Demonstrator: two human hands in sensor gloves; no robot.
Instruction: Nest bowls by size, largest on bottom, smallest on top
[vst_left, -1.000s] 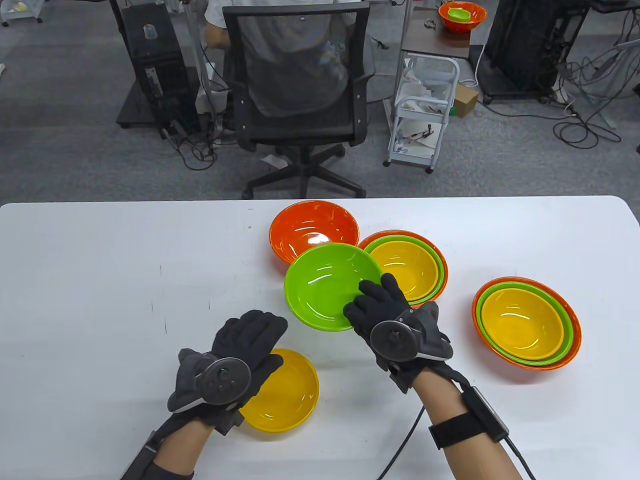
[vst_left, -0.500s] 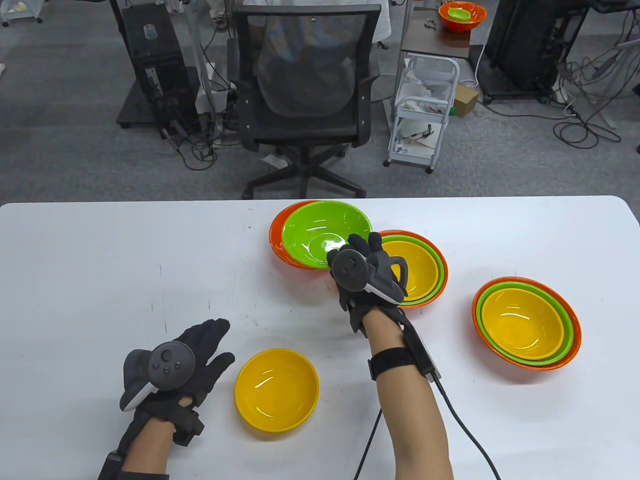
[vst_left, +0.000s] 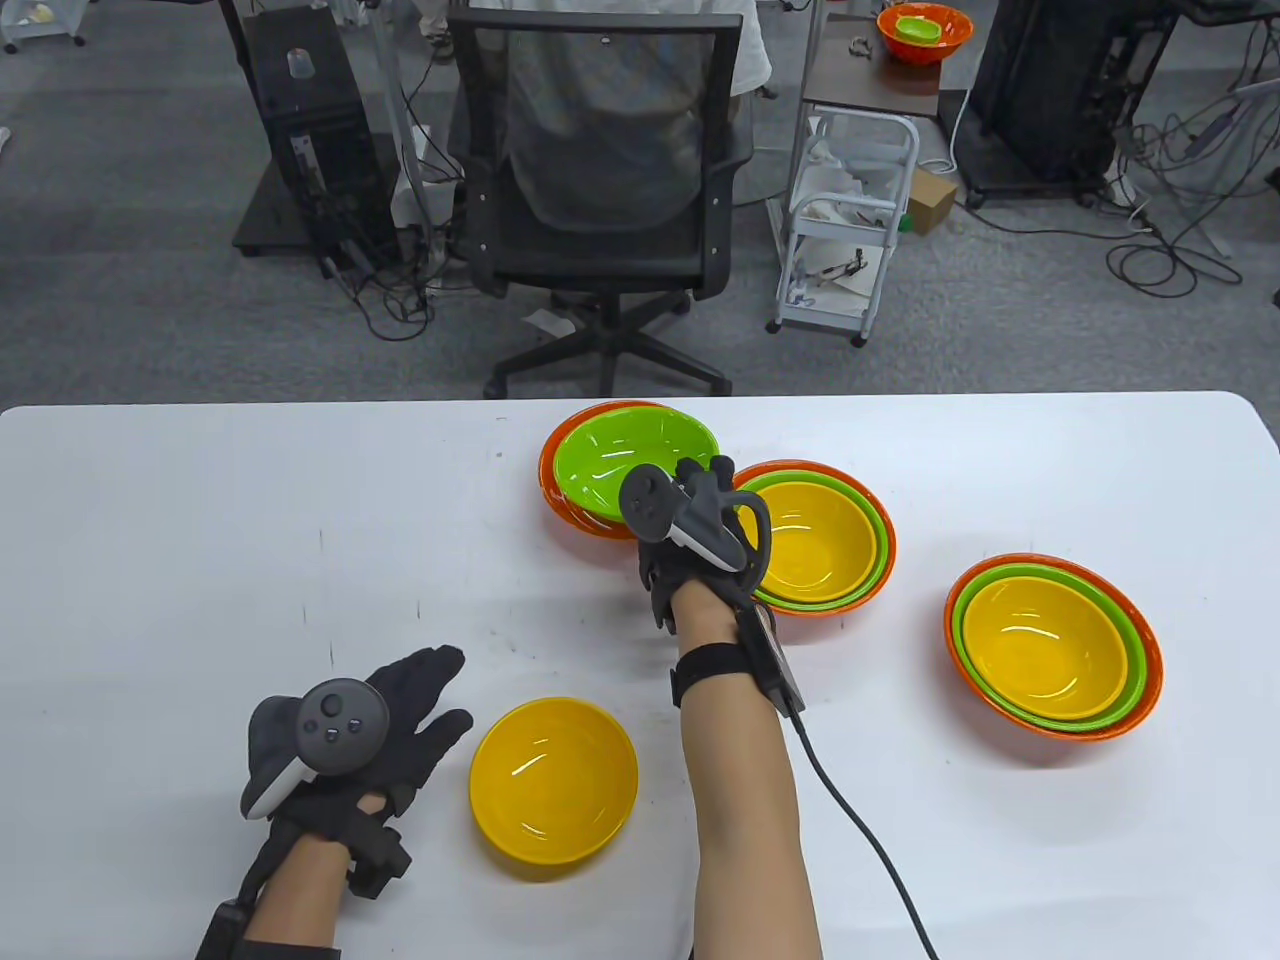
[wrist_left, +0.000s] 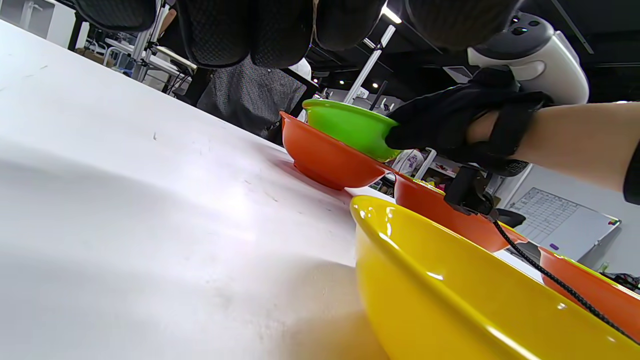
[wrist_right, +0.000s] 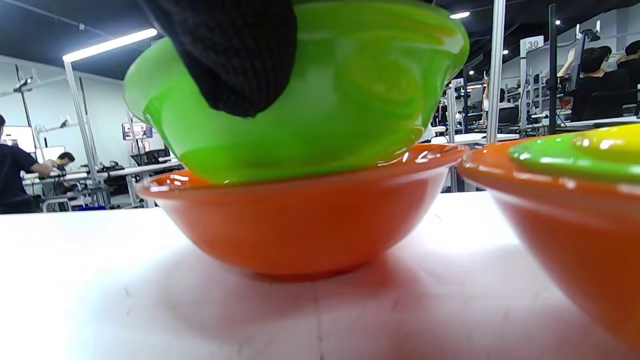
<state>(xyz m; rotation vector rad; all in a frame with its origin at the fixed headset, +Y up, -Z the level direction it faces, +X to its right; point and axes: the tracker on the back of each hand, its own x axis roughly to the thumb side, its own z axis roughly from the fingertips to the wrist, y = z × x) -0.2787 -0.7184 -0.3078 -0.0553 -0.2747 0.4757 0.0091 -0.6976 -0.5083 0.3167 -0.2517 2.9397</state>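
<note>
My right hand (vst_left: 700, 485) grips the near rim of a green bowl (vst_left: 625, 455) that sits tilted inside an orange bowl (vst_left: 560, 495) at the table's far middle. The right wrist view shows a gloved finger (wrist_right: 235, 55) on the green bowl's wall (wrist_right: 350, 90) above the orange bowl (wrist_right: 300, 220). A loose yellow bowl (vst_left: 553, 785) stands near the front, also close in the left wrist view (wrist_left: 450, 295). My left hand (vst_left: 415, 705) lies open and flat on the table just left of the yellow bowl, touching nothing.
Two nested stacks of orange, green and yellow bowls stand on the white table (vst_left: 150, 560): one (vst_left: 815, 535) right beside my right hand, one (vst_left: 1050, 645) further right. An office chair (vst_left: 600, 200) stands beyond the far edge.
My right hand carried the green bowl from the table's middle back over the orange bowl and lowered it in. My left hand drew back left off the yellow bowl and now rests flat.
</note>
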